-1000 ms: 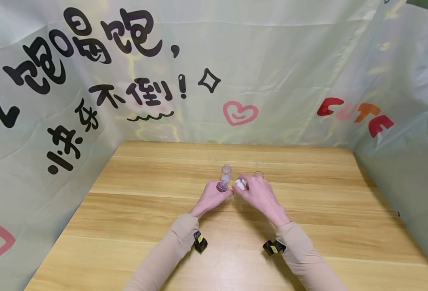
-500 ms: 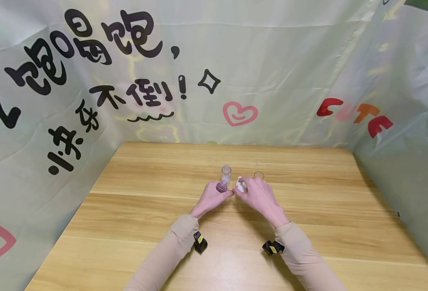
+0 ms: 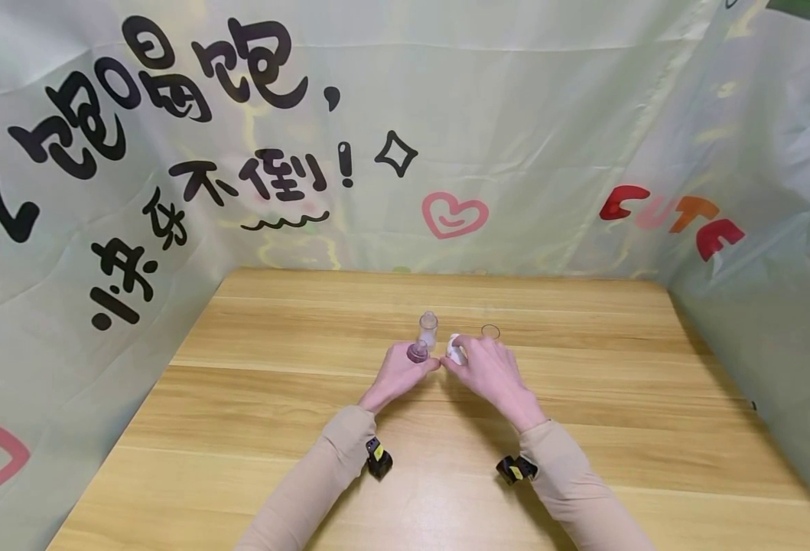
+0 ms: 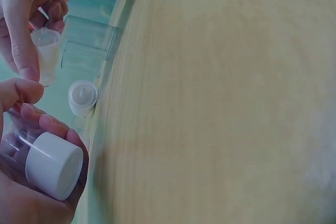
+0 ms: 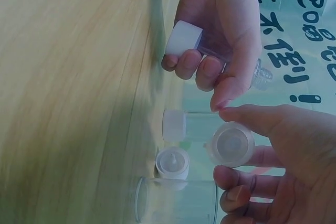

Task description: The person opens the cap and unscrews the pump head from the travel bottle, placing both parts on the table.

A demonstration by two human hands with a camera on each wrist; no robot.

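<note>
My left hand [image 3: 403,371] grips a clear plastic bottle [image 3: 418,351] upright, fingers curled round its body. In the right wrist view its white bottom end [image 5: 184,38] and threaded neck [image 5: 262,75] stick out of the hand. Close beside it, my right hand [image 3: 490,371] pinches a small translucent white cap-like piece [image 5: 232,144] between thumb and fingers; this piece [image 4: 47,51] is also seen side-on in the left wrist view. The two thumb tips are very near each other; whether they touch, I cannot tell.
A second clear bottle [image 3: 428,329] with a white bottom stands just beyond my left hand. Behind my right hand are a small white cap [image 5: 172,162] on the table and a clear glass [image 5: 176,200]. A printed cloth [image 3: 528,138] walls the wooden table [image 3: 274,337].
My right hand has turned the white piece slightly, so it stands more on edge in the head view. My left hand stays almost still with the bottle.
</note>
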